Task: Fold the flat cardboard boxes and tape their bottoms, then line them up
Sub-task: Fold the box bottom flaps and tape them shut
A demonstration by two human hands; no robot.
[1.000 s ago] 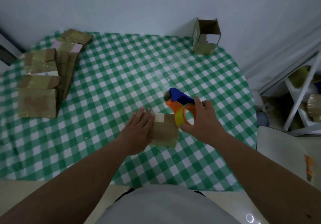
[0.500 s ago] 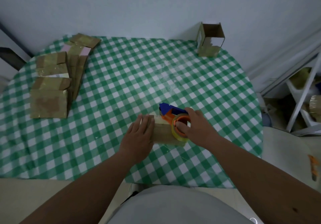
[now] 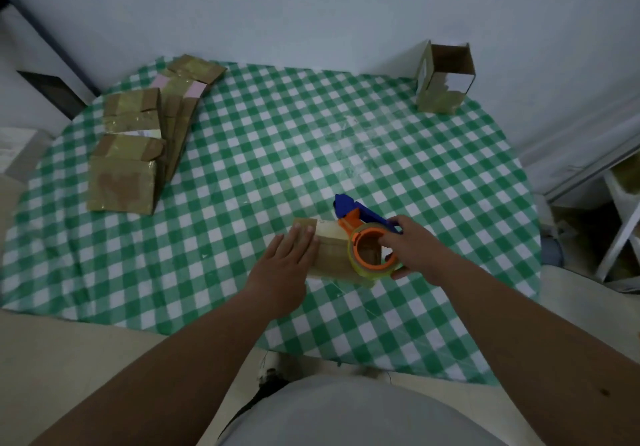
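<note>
No brand, label or legible writing is visible on any item. The cardboard box (image 3: 330, 253) under work lies on the green checked tablecloth (image 3: 277, 154), near the front edge, between both hands. The left hand (image 3: 284, 265) rests flat on it, fingers straight. The right hand (image 3: 414, 251) grips the tape dispenser (image 3: 363, 234), orange and blue, with the roll against the box's right side; that side is hidden by roll and hand. A stack of flat boxes (image 3: 138, 144) sits at far left. One upright open box (image 3: 445, 78) stands at far right, by the wall. Dim light blurs surface detail; pale patches on the boxes cannot be read
</note>
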